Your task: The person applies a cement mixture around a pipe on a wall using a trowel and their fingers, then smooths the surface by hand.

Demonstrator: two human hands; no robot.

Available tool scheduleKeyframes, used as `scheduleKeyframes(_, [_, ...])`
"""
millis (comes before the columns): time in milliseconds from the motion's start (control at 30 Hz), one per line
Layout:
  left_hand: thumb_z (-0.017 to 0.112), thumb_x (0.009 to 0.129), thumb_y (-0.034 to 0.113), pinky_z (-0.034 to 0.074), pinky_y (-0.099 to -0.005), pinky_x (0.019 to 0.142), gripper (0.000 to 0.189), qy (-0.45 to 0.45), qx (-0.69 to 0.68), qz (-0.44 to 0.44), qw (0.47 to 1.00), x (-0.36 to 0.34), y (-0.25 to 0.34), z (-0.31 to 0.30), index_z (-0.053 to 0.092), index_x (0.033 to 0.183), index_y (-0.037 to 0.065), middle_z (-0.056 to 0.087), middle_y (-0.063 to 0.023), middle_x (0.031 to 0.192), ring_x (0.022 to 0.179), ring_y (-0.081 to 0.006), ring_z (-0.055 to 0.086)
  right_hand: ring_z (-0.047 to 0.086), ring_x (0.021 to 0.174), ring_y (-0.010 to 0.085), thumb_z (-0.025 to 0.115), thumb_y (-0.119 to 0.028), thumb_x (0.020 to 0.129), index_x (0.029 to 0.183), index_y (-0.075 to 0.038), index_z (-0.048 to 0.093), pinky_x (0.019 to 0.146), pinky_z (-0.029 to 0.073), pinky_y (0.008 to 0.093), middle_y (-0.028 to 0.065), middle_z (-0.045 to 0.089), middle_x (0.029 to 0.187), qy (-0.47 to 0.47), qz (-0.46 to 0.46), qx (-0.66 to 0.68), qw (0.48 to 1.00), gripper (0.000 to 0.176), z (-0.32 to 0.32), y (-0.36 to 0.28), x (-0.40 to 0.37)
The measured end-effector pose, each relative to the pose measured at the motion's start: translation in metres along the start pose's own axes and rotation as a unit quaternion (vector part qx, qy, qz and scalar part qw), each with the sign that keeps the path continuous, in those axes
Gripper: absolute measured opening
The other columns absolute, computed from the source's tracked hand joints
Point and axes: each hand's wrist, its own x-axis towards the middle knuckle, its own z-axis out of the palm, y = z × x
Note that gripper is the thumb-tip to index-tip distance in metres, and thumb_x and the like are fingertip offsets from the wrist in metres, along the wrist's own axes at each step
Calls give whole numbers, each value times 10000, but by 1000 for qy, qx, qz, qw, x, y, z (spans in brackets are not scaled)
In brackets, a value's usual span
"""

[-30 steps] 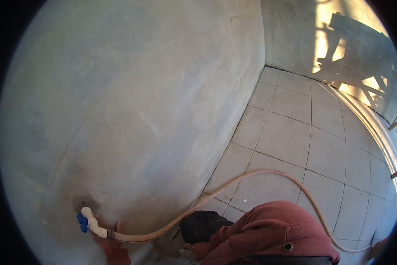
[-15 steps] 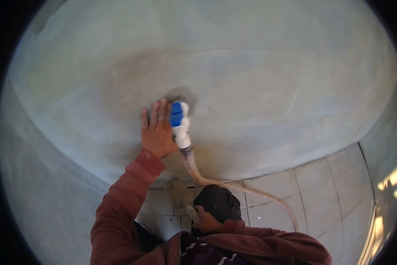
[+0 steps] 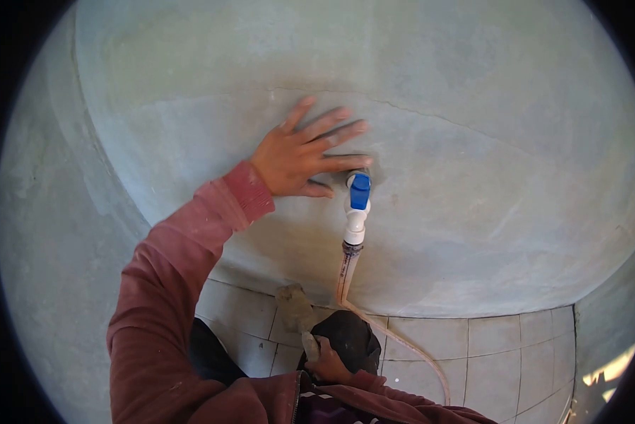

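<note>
Spread flat against the curved grey wall (image 3: 444, 162), my left hand (image 3: 303, 152) has its fingers apart and holds nothing. Its forefinger reaches just above a white tap with a blue handle (image 3: 360, 192), which sticks out of the wall. A pale hose (image 3: 347, 275) is fixed below the tap and runs down to the floor. My right hand (image 3: 328, 362) is low by the dark-clad knee (image 3: 349, 336), wrapped round the handle of a tool with a dusty, flat tan head (image 3: 294, 307).
Pale floor tiles (image 3: 430, 339) lie at the foot of the wall, with the hose crossing them toward the lower right. More wall (image 3: 49, 191) rises at the left. Bright light patches fall at the right edge.
My left hand has moved up the wall, and its fingers have spread wider. The tap and hose appear further right as the view has shifted. My right hand still holds the tool low down.
</note>
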Motion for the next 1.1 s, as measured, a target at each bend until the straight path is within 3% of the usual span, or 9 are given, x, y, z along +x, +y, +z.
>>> scheduleKeyframes(167, [772, 531, 476, 65, -544, 1093, 780, -9, -9, 154, 988, 41, -4, -4, 468, 1250, 470, 311, 53, 1457, 1359, -176, 226, 557, 1046, 403, 700, -186, 659, 1293, 12, 290, 882, 442, 398, 302, 539, 1112, -11, 15, -19, 1000, 780, 2, -4, 3])
scheduleKeyframes(233, [767, 548, 473, 68, -564, 1080, 782, -13, -32, 102, 994, 25, 0, -8, 459, 1266, 449, 300, 42, 1463, 1363, -191, 214, 630, 863, 385, 662, -197, 677, 1283, 28, 281, 755, 503, 404, 304, 591, 969, 32, -76, -51, 995, 749, 7, 7, 6])
scheduleKeyframes(400, [698, 652, 504, 74, -643, 1024, 757, -49, -47, -83, 994, -38, 48, 13, 414, 1334, 339, 271, -16, 1478, 1373, -259, 175, 636, 844, 375, 666, -190, 675, 1279, 28, 288, 737, 507, 399, 294, 595, 962, 49, -74, -43, 995, 745, 6, 9, 4])
scheduleKeyframes(467, [682, 664, 463, 110, -622, 1038, 781, -57, -53, -196, 978, -54, 85, 27, 407, 1344, 194, 261, -37, 1477, 1367, -260, 184, 638, 839, 374, 668, -189, 675, 1280, 28, 287, 733, 508, 397, 293, 595, 960, 51, -65, -38, 996, 747, 3, 4, 0])
scheduleKeyframes(600, [580, 737, 521, 99, -632, 1033, 806, -102, -95, -195, 971, -57, 140, 61, 334, 1394, 124, 275, -95, 1469, 1363, -312, 194, 643, 820, 366, 672, -187, 675, 1286, 27, 278, 729, 509, 393, 290, 602, 929, 39, -57, -38, 997, 759, 4, 6, -1])
scheduleKeyframes(667, [609, 728, 471, 140, -504, 1093, 831, -66, -269, -185, 943, -43, 146, 70, 317, 1391, 65, 276, -113, 1464, 1358, -297, 222, 645, 812, 364, 671, -189, 677, 1288, 27, 276, 727, 509, 394, 288, 606, 912, 55, -69, -46, 995, 759, 5, 13, 1])
scheduleKeyframes(700, [627, 729, 426, 155, -399, 1117, 843, -32, -227, -150, 962, -24, 139, 50, 289, 1398, 42, 265, -131, 1465, 1362, -279, 223, 644, 812, 368, 669, -193, 680, 1288, 28, 275, 731, 508, 395, 289, 605, 917, 49, -64, -40, 996, 757, 6, 13, 1])
scheduleKeyframes(933, [610, 748, 387, 52, -399, 1140, 852, 70, -188, -105, 974, 47, 126, 37, 222, 1422, 38, 204, -126, 1488, 1394, -250, 135, 616, 891, 411, 661, -198, 686, 1291, 35, 259, 792, 487, 407, 316, 582, 986, 41, -59, -23, 997, 763, 10, 12, 5])
scheduleKeyframes(1100, [631, 736, 401, 187, -419, 1102, 787, 18, -173, -116, 978, 2, 136, 60, 332, 1375, 51, 335, -124, 1424, 1339, -276, 273, 582, 982, 421, 675, -189, 681, 1285, 25, 283, 843, 464, 416, 318, 557, 1055, 38, -30, -6, 999, 751, 6, 11, 3])
